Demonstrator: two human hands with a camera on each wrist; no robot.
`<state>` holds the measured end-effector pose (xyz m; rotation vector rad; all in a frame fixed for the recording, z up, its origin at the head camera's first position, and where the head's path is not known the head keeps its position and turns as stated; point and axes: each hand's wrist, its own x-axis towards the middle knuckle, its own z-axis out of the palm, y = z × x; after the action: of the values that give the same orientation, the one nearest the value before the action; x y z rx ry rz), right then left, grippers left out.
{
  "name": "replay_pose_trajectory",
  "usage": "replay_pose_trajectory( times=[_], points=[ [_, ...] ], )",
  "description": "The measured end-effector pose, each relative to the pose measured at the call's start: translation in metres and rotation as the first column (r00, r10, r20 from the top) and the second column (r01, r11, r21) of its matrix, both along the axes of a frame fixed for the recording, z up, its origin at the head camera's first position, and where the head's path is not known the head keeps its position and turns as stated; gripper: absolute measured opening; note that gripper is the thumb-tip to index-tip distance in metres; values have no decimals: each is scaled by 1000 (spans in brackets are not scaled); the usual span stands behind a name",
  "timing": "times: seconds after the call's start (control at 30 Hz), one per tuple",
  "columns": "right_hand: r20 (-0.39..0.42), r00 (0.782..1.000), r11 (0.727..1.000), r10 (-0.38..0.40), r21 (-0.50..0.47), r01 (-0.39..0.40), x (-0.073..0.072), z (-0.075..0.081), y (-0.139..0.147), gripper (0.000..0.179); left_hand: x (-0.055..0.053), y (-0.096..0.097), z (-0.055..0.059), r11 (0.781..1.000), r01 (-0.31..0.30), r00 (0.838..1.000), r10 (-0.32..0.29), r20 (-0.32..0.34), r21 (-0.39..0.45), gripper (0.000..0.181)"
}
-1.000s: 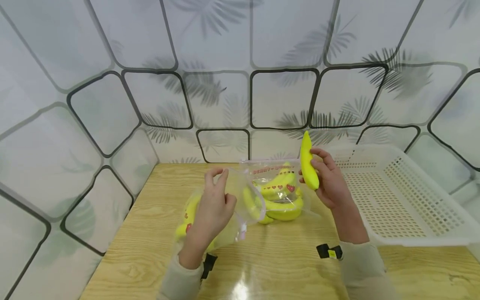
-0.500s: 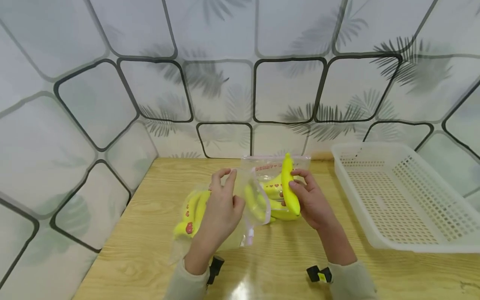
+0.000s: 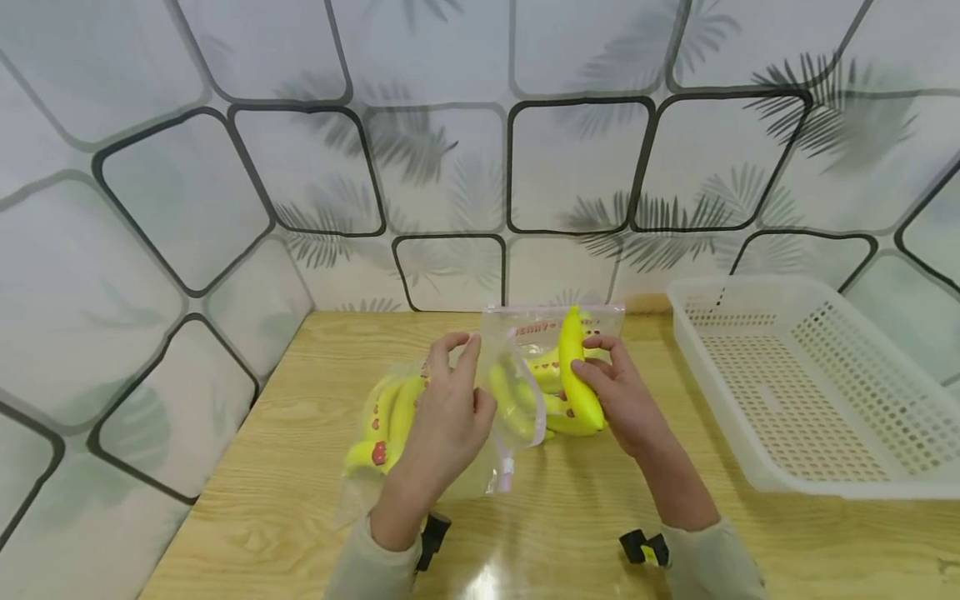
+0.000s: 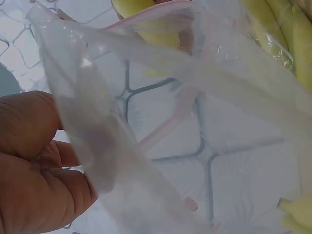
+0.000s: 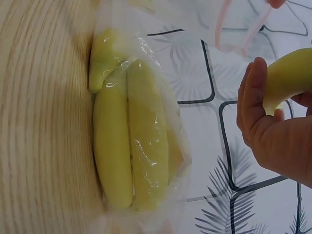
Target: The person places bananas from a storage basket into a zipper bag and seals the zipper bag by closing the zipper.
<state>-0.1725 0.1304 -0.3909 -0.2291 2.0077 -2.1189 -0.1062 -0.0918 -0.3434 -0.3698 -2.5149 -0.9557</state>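
Observation:
My right hand [image 3: 626,400] holds a yellow banana [image 3: 576,375] upright, thumb on the near side; its lower tip points toward me. The left hand [image 3: 450,408] pinches the edge of a clear zip bag [image 4: 161,53], whose pink-lined mouth gapes toward the right. Inside this bag, to the left of and partly hidden by the left hand, lie several bananas [image 3: 386,421] under red printed hearts. Behind the held banana is a second clear zip bag [image 3: 547,312] with several bananas [image 5: 148,141] in it. The open bag's mouth overlaps its left side in the head view.
A white perforated plastic basket [image 3: 750,450] stands on the right of the wooden table [image 3: 585,525]. Patterned wall covering [image 3: 442,175] rises behind the table and along its left side. A pink zip slider [image 3: 507,467] hangs at the open bag's near corner.
My right hand has brought the banana left and down from beside the basket toward the open bag's mouth. The left hand has shifted slightly right in view, still pinching the bag.

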Motion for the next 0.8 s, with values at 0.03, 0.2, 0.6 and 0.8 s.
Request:
replay_pose_trajectory(
  times=[0.03,0.2,0.6,0.8],
  points=[
    [15,1000,1000,-8,12,8,0,0,0,34,0,1,0,1000,5,1000,-5,7,4,61],
    [67,998,1000,-12,21,11,0,-1,0,42,1,2,0,1000,15,1000,-15,4,-7,60],
    [30,999,996,39,83,-41,3,2,2,43,2,5,4,1000,-8,999,7,35,15,60],
    [15,994,988,109,106,-110,4,1,2,56,3,3,5,1000,-11,999,11,39,12,60]
  ],
)
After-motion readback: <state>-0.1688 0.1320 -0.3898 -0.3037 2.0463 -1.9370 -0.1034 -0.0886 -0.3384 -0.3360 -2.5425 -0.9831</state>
